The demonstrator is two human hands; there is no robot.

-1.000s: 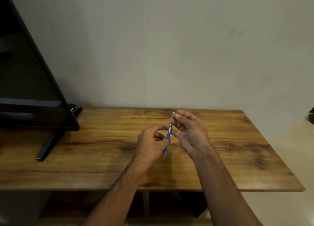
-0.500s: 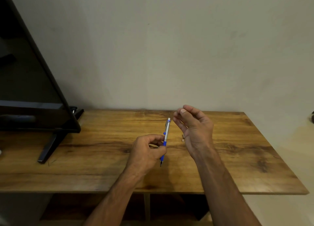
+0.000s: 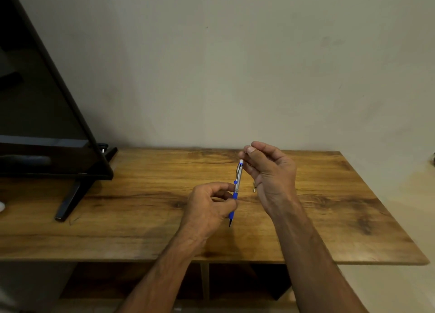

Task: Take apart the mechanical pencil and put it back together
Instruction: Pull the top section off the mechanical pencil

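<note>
My left hand grips the mechanical pencil by its blue grip and holds it nearly upright over the wooden table, dark tip down. The silver barrel and white top end stick up above the fingers. My right hand is at the pencil's top, fingers curled, with thumb and forefinger tips close together just above the white end. Whether they pinch it is unclear. A small silver cap lies on the table behind the right hand's heel.
A black flat screen on a stand with a slanted foot fills the table's left end. A plain wall runs behind. The table's front edge is near my forearms, with open shelves below.
One second ago the right hand pinched the pencil's top. It then pulled away to the right and the small cap appeared on the table. Now it is back at the top end.
</note>
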